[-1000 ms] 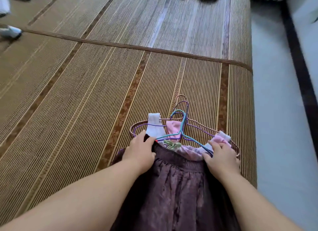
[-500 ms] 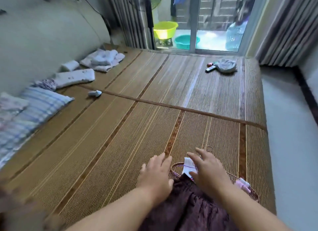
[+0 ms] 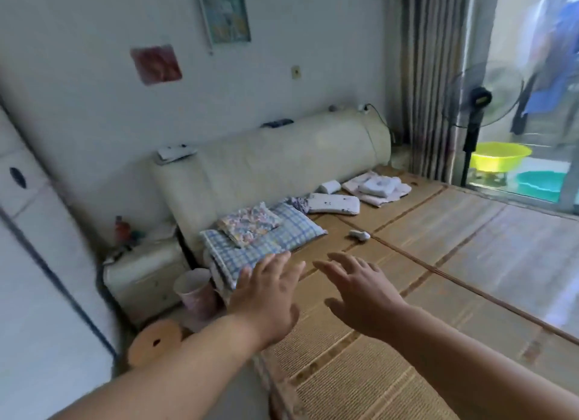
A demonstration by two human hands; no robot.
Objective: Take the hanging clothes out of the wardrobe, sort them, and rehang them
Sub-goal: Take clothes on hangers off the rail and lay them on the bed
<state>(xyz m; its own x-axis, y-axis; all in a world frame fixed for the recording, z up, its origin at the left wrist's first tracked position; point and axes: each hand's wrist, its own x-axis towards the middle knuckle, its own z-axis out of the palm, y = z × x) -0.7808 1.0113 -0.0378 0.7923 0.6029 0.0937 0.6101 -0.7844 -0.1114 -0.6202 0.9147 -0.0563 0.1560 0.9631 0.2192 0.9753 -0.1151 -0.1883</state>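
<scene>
From the head camera we see both bare arms reaching forward over the woven mat (image 3: 470, 263) that covers the bed. Our left hand (image 3: 269, 297) is held with its back up, fingers straight and slightly spread, gripping nothing. Our right hand (image 3: 360, 291) hovers just beside it, apart from it, fingers spread and loosely bent, also holding nothing. Neither hand touches the mat as far as we can tell. The hanging clothes do not show in this view, so we cannot tell where they lie. Past the left hand a blue checked pillow (image 3: 282, 241) lies at the head of the bed with a folded floral cloth (image 3: 250, 222) on top of it. Further along the cream headboard (image 3: 282, 156) lie a white spotted pillow (image 3: 333, 204) and a stack of folded towels (image 3: 379, 186). A small white object (image 3: 359, 234) sits on the mat near the checked pillow, too blurred to name. On the floor to the left stand a pale bedside cabinet (image 3: 141, 278), a pinkish bin (image 3: 194, 291) just beside it and a round wooden stool (image 3: 155, 341). A white door (image 3: 18, 181) with a dark oval handle fills the left edge. Two pictures (image 3: 224, 15) hang on the wall. At the right a striped curtain (image 3: 429, 75) hangs beside a standing fan (image 3: 482, 97), with a yellow-green basin (image 3: 501, 156) and a teal basin (image 3: 539, 184) beyond the glass.
</scene>
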